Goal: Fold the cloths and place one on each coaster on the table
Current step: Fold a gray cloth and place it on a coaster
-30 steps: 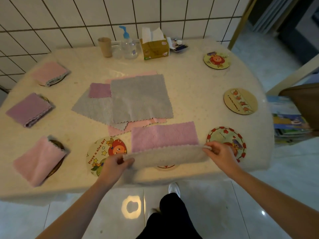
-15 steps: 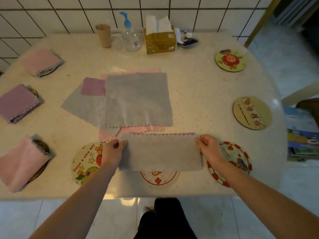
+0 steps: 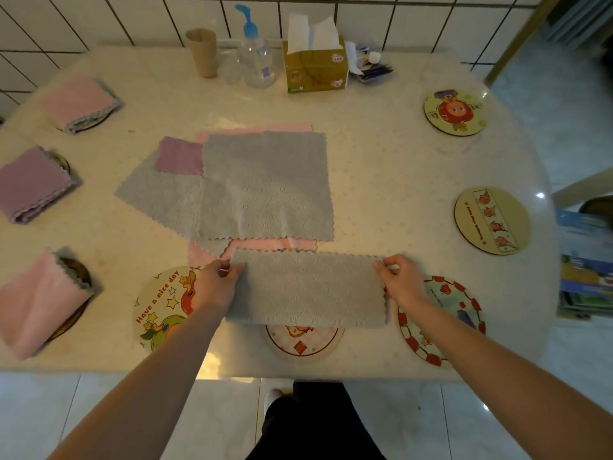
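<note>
Now both hands hold a grey cloth folded in half at six o'clock on the table.

Largest is the pale table [image 3: 398, 180], set against a white tiled wall [image 3: 99, 18] at twelve o'clock, with glossy floor tiles [image 3: 564, 104] around it. A loose pile of cloths [image 3: 265, 184] lies flat at the centre. At twelve o'clock stand a tissue box [image 3: 315, 69] with tissues sticking up, a pump bottle [image 3: 257, 58] and a brown cup [image 3: 202, 51]. Three folded cloths [image 3: 36, 300] sit on coasters from eight to ten o'clock; bare coasters [image 3: 491, 220] lie from one to four o'clock. The grey cloth [image 3: 308, 290] partly covers a coaster [image 3: 303, 343] at six o'clock. The left hand [image 3: 217, 287] pinches its left end and the right hand [image 3: 399, 283] pinches its right end, fingers curled on the far corners.
</note>
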Tool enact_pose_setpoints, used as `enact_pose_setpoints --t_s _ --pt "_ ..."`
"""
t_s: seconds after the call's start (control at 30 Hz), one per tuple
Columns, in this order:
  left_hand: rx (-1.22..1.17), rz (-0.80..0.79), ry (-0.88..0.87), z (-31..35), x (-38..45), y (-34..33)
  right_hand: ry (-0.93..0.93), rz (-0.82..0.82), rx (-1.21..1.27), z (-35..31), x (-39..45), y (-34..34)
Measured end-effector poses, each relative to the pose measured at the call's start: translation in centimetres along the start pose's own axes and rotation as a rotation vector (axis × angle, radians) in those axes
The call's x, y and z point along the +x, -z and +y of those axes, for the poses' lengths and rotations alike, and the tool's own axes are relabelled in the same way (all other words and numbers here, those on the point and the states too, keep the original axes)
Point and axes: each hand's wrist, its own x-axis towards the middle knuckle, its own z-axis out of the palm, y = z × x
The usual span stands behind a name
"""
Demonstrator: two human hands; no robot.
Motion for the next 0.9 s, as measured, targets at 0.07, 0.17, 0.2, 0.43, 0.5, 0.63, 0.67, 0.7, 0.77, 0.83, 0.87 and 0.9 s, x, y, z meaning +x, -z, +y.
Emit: enact_pose_setpoints --t_s 0.07,0.17,0.2,0.43,0.5,0.63,0.67,0.7,0.77,0.83,0.87,0.9 --pt "0.015 0.008 -0.018 0.2 -0.9 0.2 -0.003 0.009 0.017 -0.4 -0.3 0.2" --pt "0.175 0.081 -0.204 -0.3 -3.5 0.9 0.085 0.06 -0.048 -1.2 -2.1 0.9" --pt "0.309 0.132 -0.353 -0.8 -4.6 1.0 0.18 0.089 -0.16 -1.3 -2.9 1.1" --pt "0.749 -0.214 -1.195 -4.4 -9.2 -2.7 0.971 -0.168 -0.756 0.3 -9.3 -3.0" --pt "0.842 -0.221 -1.179 -5.4 -9.1 -2.7 1.062 -0.217 -0.891 1.5 -9.6 -3.3" --pt "0.915 -0.243 -1.147 -7.4 -8.0 -0.4 1.054 -0.257 -1.02 3.4 -9.6 -1.2" --pt "0.928 -0.253 -1.146 -7.8 -7.6 0.1 1.04 -0.267 -1.04 3.9 -9.4 -0.6" --pt "0.938 -0.262 -1.138 -8.1 -7.3 0.7 1.027 -0.28 -1.055 4.3 -9.3 0.0" --pt "0.954 -0.267 -1.118 -8.2 -6.8 1.9 1.016 -0.293 -1.072 4.5 -9.0 0.5" --pt "0.969 -0.262 -1.101 -7.5 -6.5 2.6 1.024 -0.287 -1.075 4.3 -8.9 0.5" --pt "0.973 -0.254 -1.103 -7.1 -6.5 2.7 1.027 -0.278 -1.072 4.1 -8.9 0.3" --pt "0.968 -0.239 -1.117 -6.7 -6.5 2.7 1.027 -0.263 -1.07 3.8 -8.9 0.0"
